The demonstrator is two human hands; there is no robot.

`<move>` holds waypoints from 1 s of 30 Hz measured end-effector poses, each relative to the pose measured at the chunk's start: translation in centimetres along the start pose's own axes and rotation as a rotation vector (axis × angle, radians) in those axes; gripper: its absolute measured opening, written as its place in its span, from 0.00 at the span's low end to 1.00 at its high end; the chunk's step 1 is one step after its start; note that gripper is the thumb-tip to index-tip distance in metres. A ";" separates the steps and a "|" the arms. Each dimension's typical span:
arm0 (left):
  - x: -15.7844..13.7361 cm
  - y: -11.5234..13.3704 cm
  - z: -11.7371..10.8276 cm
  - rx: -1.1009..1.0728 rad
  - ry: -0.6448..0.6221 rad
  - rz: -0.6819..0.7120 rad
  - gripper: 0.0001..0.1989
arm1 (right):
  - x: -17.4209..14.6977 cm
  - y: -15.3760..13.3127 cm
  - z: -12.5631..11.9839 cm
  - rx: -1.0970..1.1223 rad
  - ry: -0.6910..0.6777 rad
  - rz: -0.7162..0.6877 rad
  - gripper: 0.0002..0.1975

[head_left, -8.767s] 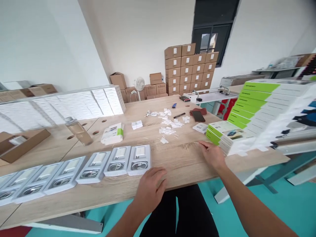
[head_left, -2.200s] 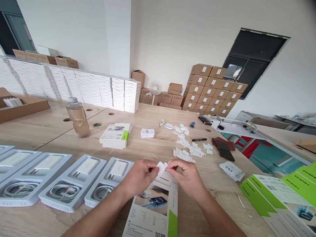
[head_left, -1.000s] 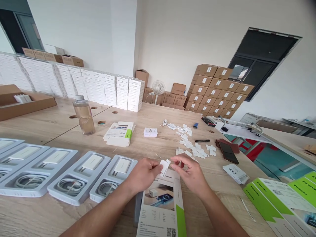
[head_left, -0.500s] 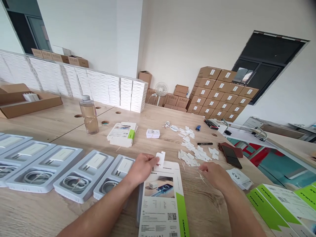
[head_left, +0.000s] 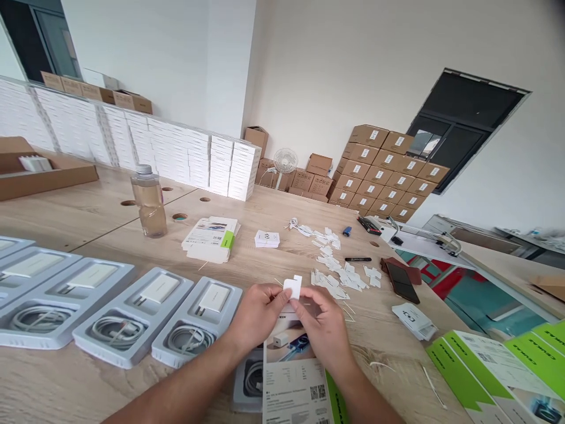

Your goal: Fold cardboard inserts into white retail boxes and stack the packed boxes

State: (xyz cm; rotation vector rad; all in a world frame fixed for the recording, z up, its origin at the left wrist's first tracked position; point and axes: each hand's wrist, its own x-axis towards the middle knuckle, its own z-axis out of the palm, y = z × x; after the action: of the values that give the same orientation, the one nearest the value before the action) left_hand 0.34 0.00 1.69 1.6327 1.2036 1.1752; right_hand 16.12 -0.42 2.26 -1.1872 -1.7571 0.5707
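Note:
A small white paper tab (head_left: 292,286) with a notched top is pinched between the thumb and fingers of my left hand (head_left: 258,315). My right hand (head_left: 325,324) has its thumb and fingers closed at the tab's lower right edge. Below both hands lies a white and green printed charger box (head_left: 293,377), its upper part partly covered by my right hand. A grey tray (head_left: 247,388) with a coiled cable shows under the box's left side. Just beyond my fingers are loose white paper tabs (head_left: 329,282) and thin white strips.
Grey trays (head_left: 103,347) with white chargers and coiled cables line the left. Behind them stand a water bottle (head_left: 149,203) and flat printed boxes (head_left: 209,235). To the right are a phone (head_left: 401,280), a card stack (head_left: 414,321) and green-white boxes (head_left: 481,365).
My right hand has moved left from the loose strips to meet my left hand at the white tab. The view has shifted slightly, and the box sits a little further right.

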 end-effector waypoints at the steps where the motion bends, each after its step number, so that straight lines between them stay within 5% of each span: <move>1: 0.0 0.0 0.1 -0.027 -0.019 -0.005 0.20 | 0.0 0.2 -0.2 0.046 0.008 0.044 0.10; 5: 0.2 -0.1 -0.3 -0.220 -0.044 -0.105 0.17 | 0.6 1.2 -2.1 0.072 0.112 0.070 0.10; 8: 0.4 -0.1 -0.9 -0.417 -0.065 -0.222 0.30 | 1.1 1.6 -3.4 -0.051 0.112 -0.173 0.07; 12: 0.4 0.0 -1.6 -0.622 -0.179 -0.333 0.17 | 1.3 2.1 -3.7 -0.266 -0.008 -0.496 0.13; 16: 0.4 0.1 -1.9 -0.671 -0.153 -0.359 0.11 | 1.1 2.4 -3.3 -0.430 -0.060 -0.674 0.18; 24: 0.4 0.3 -2.4 -0.380 -0.087 -0.195 0.03 | 1.0 2.4 -2.6 -0.477 -0.033 -0.801 0.22; 30: -0.2 1.3 -2.2 -0.302 -0.083 -0.050 0.11 | 0.6 1.2 -2.4 -0.497 0.017 -0.791 0.20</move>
State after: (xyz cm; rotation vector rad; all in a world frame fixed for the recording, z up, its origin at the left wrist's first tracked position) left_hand -1.48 -0.35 3.48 1.4030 0.9573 1.1826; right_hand 18.73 0.41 2.73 -0.6858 -2.2188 -0.3602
